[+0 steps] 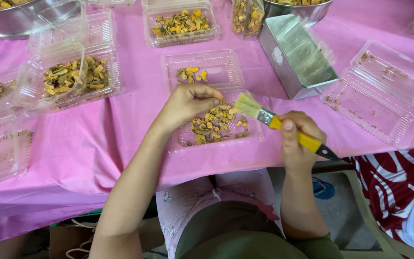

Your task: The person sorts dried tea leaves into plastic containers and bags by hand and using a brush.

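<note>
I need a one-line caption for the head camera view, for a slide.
Left hand picks dried yellow pieces from an open clear clamshell tray while right hand holds a yellow-handled brush.

The left hand (188,104) covers whatever its fingertips pinch. The steel bowl (5,19) is cut off by the top edge. A neighbour's patterned sleeve (394,187) runs off the right edge.

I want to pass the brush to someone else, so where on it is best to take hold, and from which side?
Probably the yellow handle of the brush, near the metal band. The right hand already wraps its lower part. The brush lies slanted, bristles up-left over the open clear tray of dried pieces, beside the left hand. Come from above, at the tray side, avoiding the soft bristles.
</note>
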